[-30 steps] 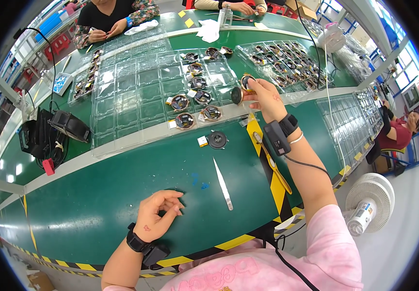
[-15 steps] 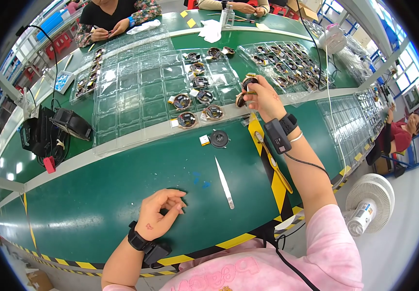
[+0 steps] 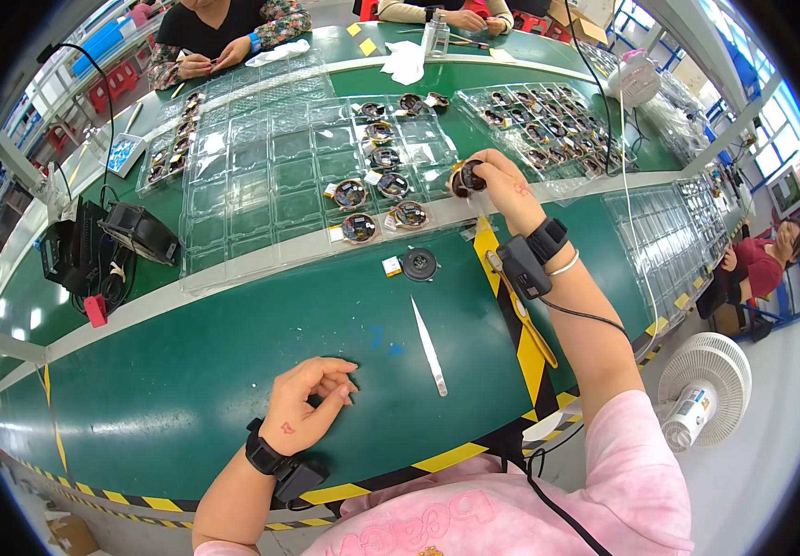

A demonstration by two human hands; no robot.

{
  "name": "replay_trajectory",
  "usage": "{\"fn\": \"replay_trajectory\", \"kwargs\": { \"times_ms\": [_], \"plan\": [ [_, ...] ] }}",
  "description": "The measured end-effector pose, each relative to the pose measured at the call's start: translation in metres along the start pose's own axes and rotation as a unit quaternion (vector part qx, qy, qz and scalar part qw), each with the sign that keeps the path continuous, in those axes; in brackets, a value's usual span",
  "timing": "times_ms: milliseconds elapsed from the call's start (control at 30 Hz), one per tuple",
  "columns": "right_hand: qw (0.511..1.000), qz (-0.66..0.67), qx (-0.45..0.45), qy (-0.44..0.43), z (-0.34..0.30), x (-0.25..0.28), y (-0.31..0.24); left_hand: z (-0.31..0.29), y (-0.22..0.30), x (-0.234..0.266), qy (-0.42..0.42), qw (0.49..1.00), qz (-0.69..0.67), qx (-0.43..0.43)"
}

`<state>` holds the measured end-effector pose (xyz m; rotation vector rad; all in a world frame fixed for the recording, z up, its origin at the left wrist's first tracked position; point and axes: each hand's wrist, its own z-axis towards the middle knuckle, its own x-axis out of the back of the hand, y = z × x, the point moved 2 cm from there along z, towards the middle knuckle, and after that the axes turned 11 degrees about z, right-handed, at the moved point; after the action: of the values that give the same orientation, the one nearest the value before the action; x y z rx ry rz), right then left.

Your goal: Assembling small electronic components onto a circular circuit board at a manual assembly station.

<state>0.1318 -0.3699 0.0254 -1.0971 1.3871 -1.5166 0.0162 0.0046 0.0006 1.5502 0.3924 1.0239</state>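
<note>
My right hand (image 3: 507, 193) is closed around a round dark circuit module (image 3: 467, 179), raised at the right side of the clear blister tray (image 3: 261, 185). Fingers hide part of the module; whether a second one lies behind it I cannot tell. In the tray's right-hand pockets sit several similar round modules (image 3: 358, 227) with small white tabs. My left hand (image 3: 312, 403) rests on the green table, loosely curled with a gap between thumb and fingers, holding nothing. Between my hands lie a round black part (image 3: 419, 264) with a white tab, and silver tweezers (image 3: 429, 350).
Yellow tweezers (image 3: 532, 329) lie on the black-and-yellow tape (image 3: 534, 371) at right. A filled tray (image 3: 548, 120) stands at the far right, a black device with cables (image 3: 140, 232) at left. A white cable (image 3: 630, 222) hangs near my right arm. Co-workers sit across the table.
Two modules showed separately in my right hand; now they appear as one, turned and drawn together in the fingers. My left hand has hardly moved.
</note>
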Motion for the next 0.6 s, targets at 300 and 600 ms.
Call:
{"fn": "replay_trajectory", "kwargs": {
  "times_ms": [300,600],
  "plan": [
    [0.979,0.011,0.134,-0.154,-0.052,-0.043,-0.046,-0.001,0.0,0.005,0.006,0.992,-0.113,0.051],
    [0.927,-0.088,0.153,-0.331,-0.161,-0.142,-0.045,0.005,0.011,0.003,0.06,0.96,-0.263,0.078]
  ]
}}
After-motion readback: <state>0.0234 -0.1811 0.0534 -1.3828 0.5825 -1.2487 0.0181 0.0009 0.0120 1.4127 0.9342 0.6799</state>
